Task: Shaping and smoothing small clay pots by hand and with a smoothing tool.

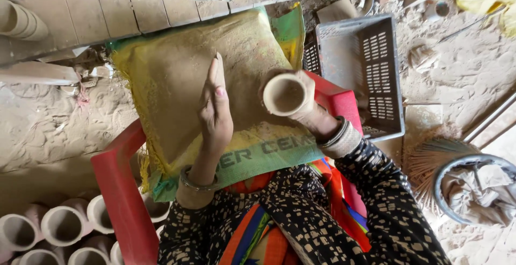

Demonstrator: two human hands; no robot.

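Head view, looking straight down onto a lap. Right hand (309, 104) wrapped around a pale clay cup (285, 94), fingers clamped on its wall, open mouth of the cup turned up toward the camera. Cup raised just above the right part of a dusty woven sack (183, 66), yellow and green, spread across a red plastic chair (115, 190) and over the knees. Left hand (216, 109) flat and edge-on above the middle of the sack, fingers together and stretched straight, holding nothing, close beside the cup but apart from it. Metal bangles on both wrists; dark patterned sleeves (376, 190) with pale flecks, bright orange cloth between them.

Grey slotted plastic crate (376, 77) just beyond the right arm, standing on sandy ground (462, 66). Round metal basin (470, 190) holding crumpled grey cloth at lower right, with a bundle of thin straw sticks (424, 163) just beside it. Cluster of similar clay cups (59, 224) lying on their sides at lower left, mouths toward the camera. Two more cups (19, 20) at upper left on weathered wooden planks (123, 2).
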